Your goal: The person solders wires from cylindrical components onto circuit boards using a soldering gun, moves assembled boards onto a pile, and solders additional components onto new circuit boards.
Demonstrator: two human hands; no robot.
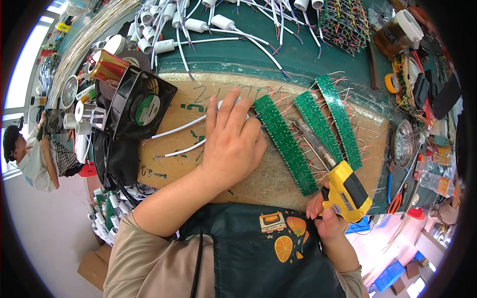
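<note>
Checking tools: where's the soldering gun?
Right of centre in the head view, the soldering gun is in the right hand, tip by the green circuit boards.

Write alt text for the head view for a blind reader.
A person's right hand holds a yellow soldering gun pointed over three green circuit strips, while the left hand rests over white wires above a brown board; a black fan stands at left.

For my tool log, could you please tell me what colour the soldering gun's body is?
The gun's body is yellow with black parts, head view.
</note>
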